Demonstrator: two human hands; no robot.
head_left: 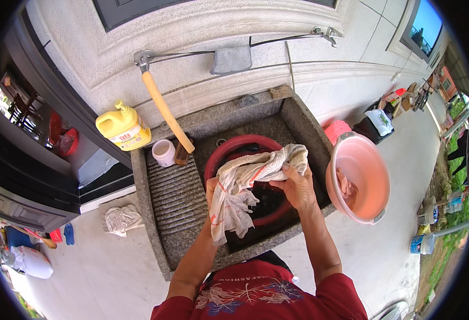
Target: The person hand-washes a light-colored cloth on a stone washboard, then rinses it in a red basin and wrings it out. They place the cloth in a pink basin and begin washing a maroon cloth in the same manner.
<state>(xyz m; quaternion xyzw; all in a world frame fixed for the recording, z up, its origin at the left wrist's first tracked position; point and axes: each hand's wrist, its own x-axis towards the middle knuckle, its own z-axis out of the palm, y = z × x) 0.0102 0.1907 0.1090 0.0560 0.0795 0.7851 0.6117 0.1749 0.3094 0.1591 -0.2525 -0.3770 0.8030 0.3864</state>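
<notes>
Above the stone sink (298, 128) I hold up a whitish cloth (245, 178) with thin red-orange stripes. It is bunched along its top, and one end hangs loose on the left. My right hand (297, 188) grips the right end, thumb in front. At the left edge, my left hand (211, 191) holds the cloth, with most of its fingers hidden behind the fabric. Under the cloth a red basin (229, 148) stands in the sink, with dark contents I cannot make out.
Left of the basin lies a ribbed washboard (176, 197), with a pinkish-white jar (164, 153) at its top. A yellow pump jug (123, 127) stands near the sink's corner. From the tap hangs a yellow hose (166, 111). A pink basin (370, 168) holding pink cloth is at the right.
</notes>
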